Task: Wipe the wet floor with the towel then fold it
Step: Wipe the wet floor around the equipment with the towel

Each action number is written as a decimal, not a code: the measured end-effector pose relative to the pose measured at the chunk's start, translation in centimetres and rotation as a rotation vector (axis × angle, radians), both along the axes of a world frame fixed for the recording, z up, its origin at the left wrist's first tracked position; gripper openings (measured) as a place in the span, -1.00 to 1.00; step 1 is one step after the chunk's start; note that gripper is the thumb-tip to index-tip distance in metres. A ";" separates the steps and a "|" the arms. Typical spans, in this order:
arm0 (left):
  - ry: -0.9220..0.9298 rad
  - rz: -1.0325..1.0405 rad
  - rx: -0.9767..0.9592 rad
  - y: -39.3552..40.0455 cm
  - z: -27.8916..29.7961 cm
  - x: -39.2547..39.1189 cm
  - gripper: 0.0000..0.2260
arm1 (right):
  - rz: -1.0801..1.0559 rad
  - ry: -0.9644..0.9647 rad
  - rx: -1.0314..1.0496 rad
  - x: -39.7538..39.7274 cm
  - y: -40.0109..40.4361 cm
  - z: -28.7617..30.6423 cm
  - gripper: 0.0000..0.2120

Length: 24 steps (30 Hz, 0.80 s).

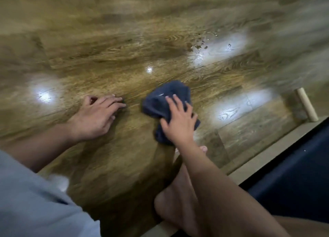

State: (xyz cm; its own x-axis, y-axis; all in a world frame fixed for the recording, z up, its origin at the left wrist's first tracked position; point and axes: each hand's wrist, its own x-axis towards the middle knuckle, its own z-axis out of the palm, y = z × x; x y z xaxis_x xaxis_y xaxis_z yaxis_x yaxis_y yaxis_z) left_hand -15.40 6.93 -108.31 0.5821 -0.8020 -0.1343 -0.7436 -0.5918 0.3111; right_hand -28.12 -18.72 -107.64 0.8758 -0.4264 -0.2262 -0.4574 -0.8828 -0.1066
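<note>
- The right hand is pressing flat on the towel, fingers spread and mostly straight over the cloth, pinning it to the floor rather than clutching it.
- The towel is lying bunched directly under that palm, most of its bulk bulging out ahead of the fingertips and a smaller tail trailing back beside the wrist.
- The left hand is resting on bare boards well to the left of the pressing palm, fingers loosely bent and holding nothing, seemingly propping the person's weight.
- Water droplets are glinting well beyond the right fingertips, up and to the right of the cloth, so the wiping is looking unfinished.
- To wipe well, the palm is probably needing steady downward pressure and long overlapping passes out toward that wet patch, pulling the water back rather than scattering it.
- Opening the wad flatter would likely be giving more absorbent face to the floor.
- The towel is reading as dark blue, soft and thick, crumpled into rounded folds.
- The floor is showing glossy wood-grain planks, hard and slick, throwing back bright light patches.
- A pale cylindrical post is standing far right of the grip.
</note>
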 end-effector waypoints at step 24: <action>0.278 0.417 -0.174 7.2 3.0 1.8 -0.78 | 0.740 0.127 0.115 -4.1 24.2 0.0 -0.42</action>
